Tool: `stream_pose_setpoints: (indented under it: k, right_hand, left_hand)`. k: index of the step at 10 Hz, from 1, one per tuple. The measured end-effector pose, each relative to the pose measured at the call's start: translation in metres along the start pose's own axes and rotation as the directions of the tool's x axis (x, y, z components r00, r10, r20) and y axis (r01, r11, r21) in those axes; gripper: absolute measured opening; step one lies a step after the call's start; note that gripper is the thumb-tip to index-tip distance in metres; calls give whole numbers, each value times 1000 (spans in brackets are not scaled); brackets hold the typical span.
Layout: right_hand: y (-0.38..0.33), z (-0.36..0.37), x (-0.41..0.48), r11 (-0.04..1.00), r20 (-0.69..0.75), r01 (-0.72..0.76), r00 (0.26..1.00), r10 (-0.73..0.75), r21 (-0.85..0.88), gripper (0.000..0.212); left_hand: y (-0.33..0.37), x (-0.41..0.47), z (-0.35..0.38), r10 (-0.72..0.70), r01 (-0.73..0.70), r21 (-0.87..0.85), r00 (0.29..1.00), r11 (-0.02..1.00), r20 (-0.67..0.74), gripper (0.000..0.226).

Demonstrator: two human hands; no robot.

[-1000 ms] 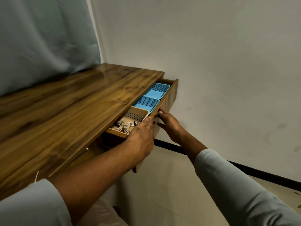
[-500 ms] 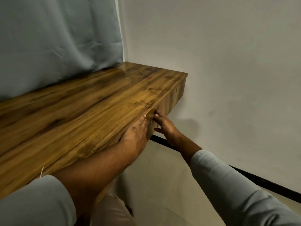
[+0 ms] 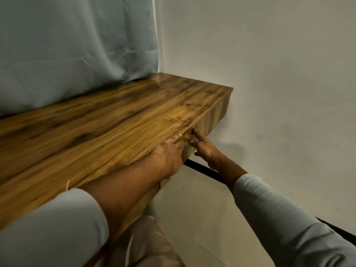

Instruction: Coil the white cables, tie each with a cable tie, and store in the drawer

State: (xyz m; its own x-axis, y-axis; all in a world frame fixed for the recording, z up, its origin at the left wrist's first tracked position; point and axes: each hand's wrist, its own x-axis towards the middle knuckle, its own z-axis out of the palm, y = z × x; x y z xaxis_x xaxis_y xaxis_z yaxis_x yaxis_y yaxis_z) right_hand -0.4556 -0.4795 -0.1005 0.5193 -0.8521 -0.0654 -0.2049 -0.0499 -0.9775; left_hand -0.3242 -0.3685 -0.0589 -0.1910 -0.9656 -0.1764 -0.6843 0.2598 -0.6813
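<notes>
Item: drawer [image 3: 213,116], wood-grain front, shut flush under the lip of the bench [image 3: 115,122], running from 6 o'clock toward 2 o'clock in your view. Contents: the white cables are not visible; going by the task, they are most likely inside the closed drawer, but you cannot confirm that from here. Hands: your left hand [image 3: 169,153] lies flat against the drawer front just under the bench edge, with its fingers [image 3: 176,140] straight, pressing and gripping nothing. Your right hand [image 3: 205,149] sits just beside it at 3 o'clock, with its fingers [image 3: 196,132] extended and their tips touching the same panel, also grasping nothing. Handling: expect the front to be a stiff, smooth board that slides rather than lifts. No knob or pull shows, so to reopen it you would probably hook the lower edge or the top lip. The cables should be light, limp and springy, and are best lifted by the tied middle of each coil. Surroundings: pale blue curtain [image 3: 77,45] at 10 o'clock, plain wall [image 3: 279,74] at 2 o'clock, light floor [image 3: 192,209] with a black skirting strip [image 3: 204,169] at 5 o'clock. Markings: no brand, label or writing can be read anywhere.
</notes>
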Motion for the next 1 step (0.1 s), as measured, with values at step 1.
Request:
stream_pose_setpoints:
  k: [1]
  right_hand:
    - [-31,-2,-4,984,-161,112,978,-135,-142,54]
  left_hand:
    - [-19,-19,-15,-10,-19,-245,993,969,-116,54]
